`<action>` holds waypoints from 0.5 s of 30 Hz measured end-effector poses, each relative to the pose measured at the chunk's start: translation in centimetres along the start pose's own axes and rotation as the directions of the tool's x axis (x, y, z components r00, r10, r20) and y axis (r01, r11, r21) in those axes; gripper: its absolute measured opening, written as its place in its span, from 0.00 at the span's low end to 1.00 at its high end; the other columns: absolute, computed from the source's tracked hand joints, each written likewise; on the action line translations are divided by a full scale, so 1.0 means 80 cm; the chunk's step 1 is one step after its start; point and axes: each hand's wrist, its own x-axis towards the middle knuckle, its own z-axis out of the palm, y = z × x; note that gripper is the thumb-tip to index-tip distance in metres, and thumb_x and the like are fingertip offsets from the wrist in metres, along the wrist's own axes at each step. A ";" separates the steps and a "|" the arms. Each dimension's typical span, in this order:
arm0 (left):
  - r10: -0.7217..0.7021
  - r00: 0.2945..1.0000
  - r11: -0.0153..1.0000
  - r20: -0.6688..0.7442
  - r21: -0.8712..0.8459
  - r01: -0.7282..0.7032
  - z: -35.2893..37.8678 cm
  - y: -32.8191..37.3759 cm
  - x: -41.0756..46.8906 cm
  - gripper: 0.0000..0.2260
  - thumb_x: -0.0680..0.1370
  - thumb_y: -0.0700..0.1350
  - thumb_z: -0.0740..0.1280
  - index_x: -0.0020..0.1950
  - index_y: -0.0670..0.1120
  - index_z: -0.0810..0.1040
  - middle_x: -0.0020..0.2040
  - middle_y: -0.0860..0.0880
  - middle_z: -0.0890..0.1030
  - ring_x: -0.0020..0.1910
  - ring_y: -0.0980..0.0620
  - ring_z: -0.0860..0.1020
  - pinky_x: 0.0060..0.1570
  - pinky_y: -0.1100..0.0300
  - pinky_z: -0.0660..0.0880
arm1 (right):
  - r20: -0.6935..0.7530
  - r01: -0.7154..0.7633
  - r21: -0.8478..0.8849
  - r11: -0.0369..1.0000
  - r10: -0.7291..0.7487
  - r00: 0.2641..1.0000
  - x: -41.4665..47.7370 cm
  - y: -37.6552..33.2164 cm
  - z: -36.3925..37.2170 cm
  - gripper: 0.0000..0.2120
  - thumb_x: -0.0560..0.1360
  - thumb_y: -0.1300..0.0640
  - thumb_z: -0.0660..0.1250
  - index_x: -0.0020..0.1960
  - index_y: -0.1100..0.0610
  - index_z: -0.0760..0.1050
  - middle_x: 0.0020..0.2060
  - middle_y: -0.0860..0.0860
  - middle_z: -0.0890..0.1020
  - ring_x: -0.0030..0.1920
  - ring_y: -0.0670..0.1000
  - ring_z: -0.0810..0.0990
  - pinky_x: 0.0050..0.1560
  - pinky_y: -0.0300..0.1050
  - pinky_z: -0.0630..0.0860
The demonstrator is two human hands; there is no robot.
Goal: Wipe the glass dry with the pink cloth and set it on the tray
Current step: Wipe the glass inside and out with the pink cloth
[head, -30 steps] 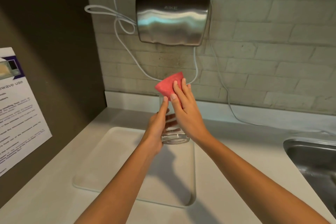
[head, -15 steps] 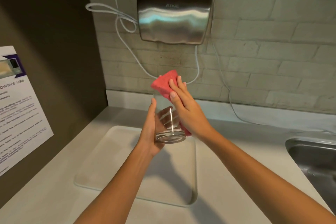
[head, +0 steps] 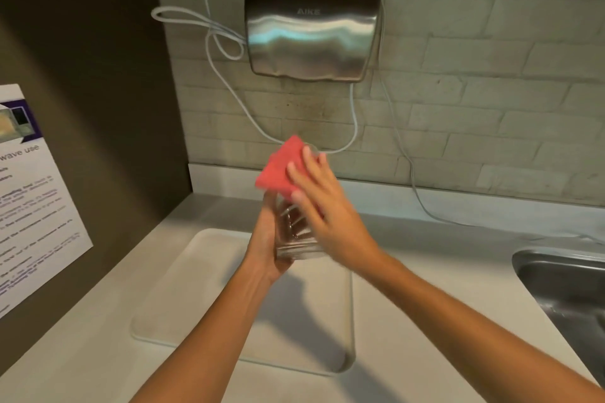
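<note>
A clear drinking glass (head: 294, 239) is held in the air above the tray, tilted with its base toward me. My left hand (head: 266, 242) grips it from the left side. My right hand (head: 322, 203) presses a folded pink cloth (head: 280, 168) against the glass's upper right side; the cloth sticks out past the fingertips and part of it is hidden under the palm. The hand and cloth are motion-blurred. A white rectangular tray (head: 203, 298) lies on the counter below, with nothing standing on it.
A steel hand dryer (head: 312, 33) hangs on the brick wall above, with white cables (head: 226, 42) looping down behind my hands. A steel sink (head: 566, 291) is at the right. A printed notice (head: 29, 196) is on the dark left wall.
The glass has tilted further and shifted slightly left in my left hand. My right hand has slid the pink cloth up and over the glass's side.
</note>
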 end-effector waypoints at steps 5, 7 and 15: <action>0.017 0.999 0.999 -0.035 -0.034 -0.018 -0.018 -0.003 -0.001 0.25 0.81 0.53 0.53 0.38 0.46 0.85 0.35 0.49 0.85 0.32 0.54 0.83 0.32 0.63 0.80 | 0.107 0.062 0.044 0.997 -0.066 0.992 -0.032 0.008 0.007 0.23 0.79 0.46 0.52 0.71 0.53 0.56 0.72 0.45 0.50 0.74 0.45 0.42 0.72 0.34 0.43; -0.011 1.000 1.000 0.002 -0.013 0.011 -0.010 -0.005 -0.004 0.23 0.77 0.60 0.57 0.47 0.46 0.85 0.47 0.44 0.85 0.44 0.47 0.84 0.49 0.49 0.80 | 0.030 -0.072 0.115 0.991 0.069 0.997 -0.005 0.010 -0.001 0.21 0.80 0.52 0.54 0.72 0.54 0.57 0.72 0.44 0.49 0.74 0.47 0.45 0.72 0.38 0.46; 0.030 0.999 0.997 -0.015 -0.070 -0.031 -0.010 0.003 0.004 0.28 0.81 0.55 0.52 0.34 0.48 0.86 0.35 0.49 0.85 0.31 0.54 0.84 0.28 0.64 0.78 | 0.014 0.091 0.007 0.996 -0.091 0.996 -0.026 0.001 0.012 0.23 0.79 0.48 0.52 0.71 0.57 0.59 0.72 0.48 0.54 0.74 0.48 0.46 0.73 0.38 0.46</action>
